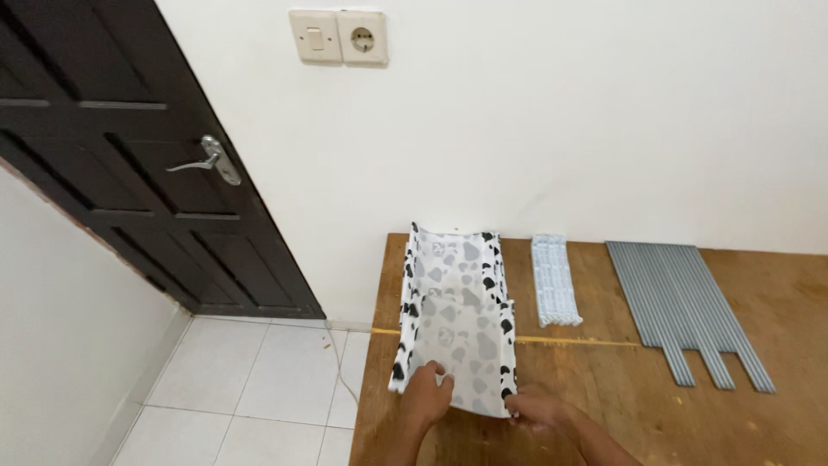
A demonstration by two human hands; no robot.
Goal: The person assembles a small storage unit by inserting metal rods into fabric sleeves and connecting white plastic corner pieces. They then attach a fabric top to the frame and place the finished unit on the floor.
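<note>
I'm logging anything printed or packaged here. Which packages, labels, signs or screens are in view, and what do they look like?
None: no package, label, sign or screen shows.
Nearest thing: a cow-patterned sheet, white with black and grey patches, on the wooden table, its near edge held by the left hand and right hand.

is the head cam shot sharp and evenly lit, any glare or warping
Head view: soft, even light, no hard shadows or glare; the cow-print cloth and grey rods read clearly; the left hand and right hand look slightly soft; the door leans, so the wide lens warps the edges.
</note>
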